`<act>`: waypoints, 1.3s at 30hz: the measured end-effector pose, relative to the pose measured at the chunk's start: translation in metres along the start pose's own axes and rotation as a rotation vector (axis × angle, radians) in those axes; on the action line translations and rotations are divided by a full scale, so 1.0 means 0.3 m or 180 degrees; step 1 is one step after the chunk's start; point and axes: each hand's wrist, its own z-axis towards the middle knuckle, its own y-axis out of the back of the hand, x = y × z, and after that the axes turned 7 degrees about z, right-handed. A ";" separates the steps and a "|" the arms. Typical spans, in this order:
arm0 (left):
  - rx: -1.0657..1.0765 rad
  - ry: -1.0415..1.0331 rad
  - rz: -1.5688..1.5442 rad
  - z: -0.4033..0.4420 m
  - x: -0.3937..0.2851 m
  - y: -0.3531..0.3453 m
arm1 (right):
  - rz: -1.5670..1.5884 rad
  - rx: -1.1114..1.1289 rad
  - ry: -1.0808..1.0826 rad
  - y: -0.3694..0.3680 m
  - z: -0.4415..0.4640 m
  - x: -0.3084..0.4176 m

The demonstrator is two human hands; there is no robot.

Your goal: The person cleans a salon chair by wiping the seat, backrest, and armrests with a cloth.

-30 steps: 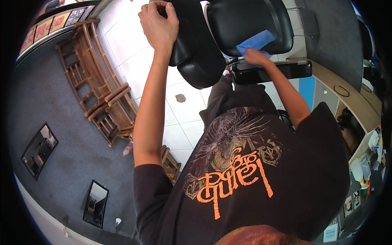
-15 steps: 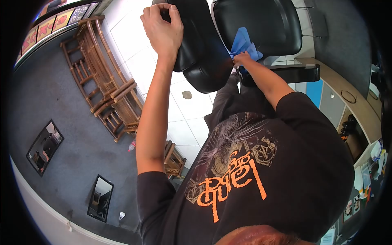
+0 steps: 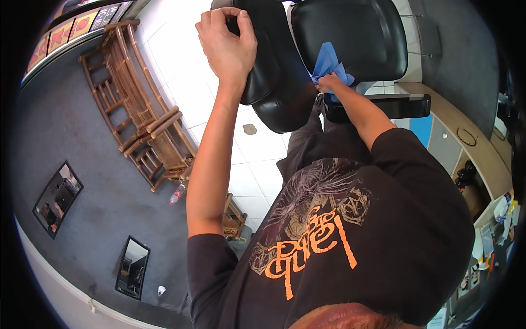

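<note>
Since one second earlier, the right hand (image 3: 327,83) and the blue cloth (image 3: 332,61) have shifted across the black seat (image 3: 353,34) toward the chair's backrest (image 3: 274,60), while the left hand (image 3: 227,46) has stayed at the backrest's upper edge.

In the head view, a person in a black shirt (image 3: 378,241) with orange lettering stands at a black padded chair. The right hand's fingers are clamped on the blue cloth, bunched at the near corner of the seat beside the backrest, one part of it pointing up over the seat. The left hand's fingers are bent over the backrest's edge; how firmly they press cannot be told, their tips being hidden. The chair's armrest (image 3: 402,106) lies just to the right of the cloth. To the left, a bamboo bench (image 3: 145,107) stands by the white tiled floor (image 3: 249,172); to the right runs a wooden counter (image 3: 452,118) bearing a dark loop (image 3: 466,137).
</note>
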 end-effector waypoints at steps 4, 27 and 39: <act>-0.0024 -0.0037 0.0105 -0.008 -0.013 0.011 | 0.0289 0.0009 -0.0021 0.008 -0.060 0.002; -0.0009 -0.0002 0.0079 -0.011 -0.030 0.031 | 0.2986 -0.2920 -0.0545 0.245 -0.726 -0.331; 0.0014 0.0016 0.0178 -0.006 -0.004 0.015 | 0.0902 -0.0203 0.0082 0.071 -0.418 -0.094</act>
